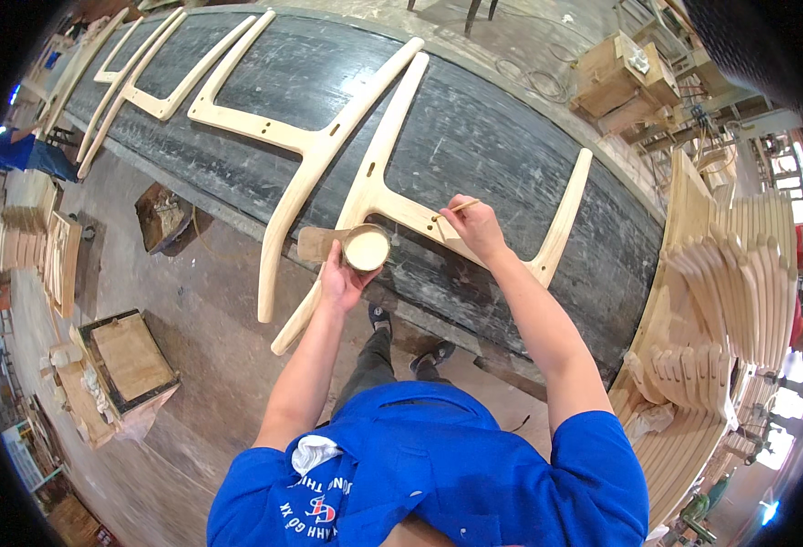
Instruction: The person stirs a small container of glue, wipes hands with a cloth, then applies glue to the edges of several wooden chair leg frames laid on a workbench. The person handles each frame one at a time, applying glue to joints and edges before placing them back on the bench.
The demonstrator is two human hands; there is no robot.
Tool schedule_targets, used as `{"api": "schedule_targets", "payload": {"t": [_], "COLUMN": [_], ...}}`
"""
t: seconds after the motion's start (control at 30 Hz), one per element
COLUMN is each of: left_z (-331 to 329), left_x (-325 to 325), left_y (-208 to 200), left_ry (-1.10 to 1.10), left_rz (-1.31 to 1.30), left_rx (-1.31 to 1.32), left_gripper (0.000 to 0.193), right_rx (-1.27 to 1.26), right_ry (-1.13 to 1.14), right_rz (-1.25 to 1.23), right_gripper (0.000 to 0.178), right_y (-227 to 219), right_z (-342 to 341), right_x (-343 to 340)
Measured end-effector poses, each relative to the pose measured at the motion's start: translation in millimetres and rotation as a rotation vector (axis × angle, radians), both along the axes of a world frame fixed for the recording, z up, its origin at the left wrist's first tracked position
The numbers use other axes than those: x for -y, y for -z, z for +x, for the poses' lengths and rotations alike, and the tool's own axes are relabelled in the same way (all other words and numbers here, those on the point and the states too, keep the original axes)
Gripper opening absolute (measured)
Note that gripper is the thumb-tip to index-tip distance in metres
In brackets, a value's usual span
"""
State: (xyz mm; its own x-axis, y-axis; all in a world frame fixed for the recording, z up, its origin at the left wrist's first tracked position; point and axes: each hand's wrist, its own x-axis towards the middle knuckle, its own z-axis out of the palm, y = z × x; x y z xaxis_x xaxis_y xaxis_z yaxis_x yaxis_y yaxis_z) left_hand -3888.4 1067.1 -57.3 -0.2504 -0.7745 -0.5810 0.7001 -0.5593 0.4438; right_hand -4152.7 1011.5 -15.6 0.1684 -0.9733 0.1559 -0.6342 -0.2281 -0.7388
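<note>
My left hand (pixel 342 283) is wrapped around a small round cup (pixel 367 249) of cream-coloured liquid, which looks like glue. A flat brown wooden piece (pixel 314 243) juts out beside the cup; I cannot tell whether it is joined to it. Between the fingers of my right hand (pixel 480 230) is a thin wooden stick (pixel 458 209), its tip just over the crossbar of a pale wooden chair-side frame (pixel 408 208). Small dark holes show in that crossbar, close to the tip. The frame lies flat on a long black-topped table (pixel 511 137), one leg reaching past the near edge.
Several similar wooden frames (pixel 305 182) lie along the table to the left. Stacks of curved wooden parts (pixel 739 283) stand at the right. A dark-rimmed box (pixel 132 356) and a dark bin (pixel 162 219) rest on the floor at left. Wooden boxes (pixel 616 77) are beyond the table.
</note>
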Motion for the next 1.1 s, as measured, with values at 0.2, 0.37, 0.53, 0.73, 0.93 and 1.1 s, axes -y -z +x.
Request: {"api": "schedule_targets", "payload": {"t": [0.2, 0.37, 0.53, 0.73, 0.93, 1.1], "left_z": [-1, -7, -34, -115, -183, -213], "left_x": [-1, -9, -7, -17, -43, -57], "left_y": [-3, 0, 4, -12, -22, -24], "left_ry": [-0.015, -0.014, 0.037, 0.164, 0.257, 0.248], "left_rz": [0.005, 0.006, -0.016, -0.076, -0.043, -0.017], "left_rx": [0.021, 0.037, 0.061, 0.069, -0.047, -0.057], "left_gripper": [0.057, 0.056, 0.053, 0.052, 0.053, 0.053], "right_rx": [-0.252, -0.036, 0.548, 0.425, 1.065, 1.361], "right_ry": [-0.566, -0.514, 0.157, 0.244, 0.529, 0.53], "right_rz": [-0.144, 0.003, 0.245, 0.185, 0.392, 0.339], "right_gripper": [0.005, 0.01, 0.011, 0.016, 0.016, 0.008], "right_y": [-19, -37, -40, -47, -33, -38], "right_z": [-28, -39, -40, -54, -110, -154], "right_x": [16, 4, -36, -91, -130, -174]}}
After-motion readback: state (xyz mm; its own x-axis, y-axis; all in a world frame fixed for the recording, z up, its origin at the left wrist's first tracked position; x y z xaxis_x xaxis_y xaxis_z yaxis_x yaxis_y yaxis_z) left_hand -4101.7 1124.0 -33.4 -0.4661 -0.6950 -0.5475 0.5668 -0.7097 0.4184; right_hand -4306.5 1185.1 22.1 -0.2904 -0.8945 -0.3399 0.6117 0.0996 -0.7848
